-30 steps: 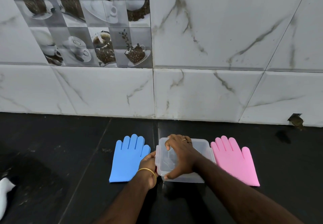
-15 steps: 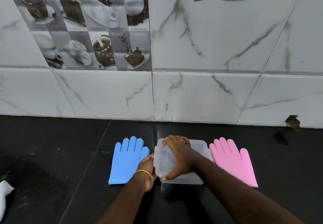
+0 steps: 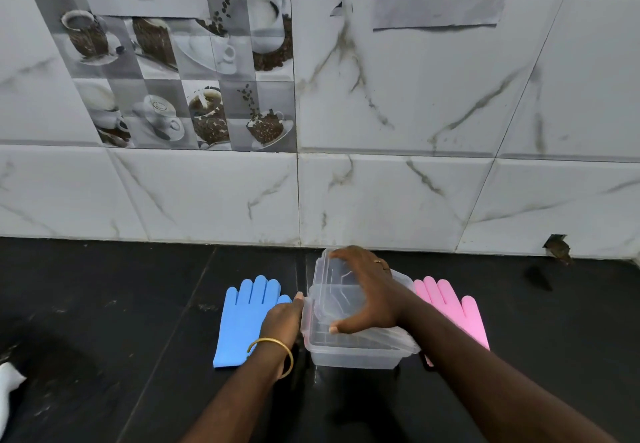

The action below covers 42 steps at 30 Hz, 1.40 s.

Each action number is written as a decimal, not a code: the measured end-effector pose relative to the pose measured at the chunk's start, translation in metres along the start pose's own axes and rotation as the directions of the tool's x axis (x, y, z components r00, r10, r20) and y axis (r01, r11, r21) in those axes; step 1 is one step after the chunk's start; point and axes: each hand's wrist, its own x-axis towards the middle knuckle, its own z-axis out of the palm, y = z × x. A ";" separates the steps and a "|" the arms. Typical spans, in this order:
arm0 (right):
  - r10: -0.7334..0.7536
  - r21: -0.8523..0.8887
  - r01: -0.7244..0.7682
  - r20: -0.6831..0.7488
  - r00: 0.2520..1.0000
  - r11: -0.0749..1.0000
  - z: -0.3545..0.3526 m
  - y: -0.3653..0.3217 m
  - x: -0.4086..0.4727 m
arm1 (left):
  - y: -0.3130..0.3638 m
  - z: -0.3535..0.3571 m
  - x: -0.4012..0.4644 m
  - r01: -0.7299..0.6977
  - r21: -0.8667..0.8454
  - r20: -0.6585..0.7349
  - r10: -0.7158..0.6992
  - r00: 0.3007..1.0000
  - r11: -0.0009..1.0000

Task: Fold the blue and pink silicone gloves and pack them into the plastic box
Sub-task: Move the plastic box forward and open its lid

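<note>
On the black countertop (image 3: 104, 304), the left hand (image 3: 282, 318) is pressing against the left side of the clear plastic box (image 3: 353, 354); whether its fingers are curled I cannot tell. The right hand (image 3: 367, 290) is gripping the transparent lid (image 3: 332, 290), tilting it with its left edge raised. The blue silicone glove (image 3: 242, 321) is lying flat left of the box, the pink silicone glove (image 3: 453, 307) right. Beyond, the marble-tiled wall (image 3: 415, 183) is rising.

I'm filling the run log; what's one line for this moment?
step: opening box | right hand: lifting lid | left hand: at box left side | blue glove, pink glove: flat, unfolded
</note>
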 end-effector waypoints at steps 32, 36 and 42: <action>0.655 0.839 -0.270 -0.130 0.744 0.473 -0.021 0.071 0.008 | 0.078 0.010 0.058 -0.187 -0.095 0.002 0.188 0.982 0.978; 0.697 0.709 -0.402 -0.176 0.695 0.580 -0.012 0.092 0.030 | 0.076 0.019 0.083 -0.147 0.006 0.050 0.146 0.988 0.989; 0.734 0.672 -0.533 -0.023 0.679 0.514 0.009 0.115 0.039 | 0.068 0.027 0.101 -0.060 0.061 0.133 0.051 0.990 0.996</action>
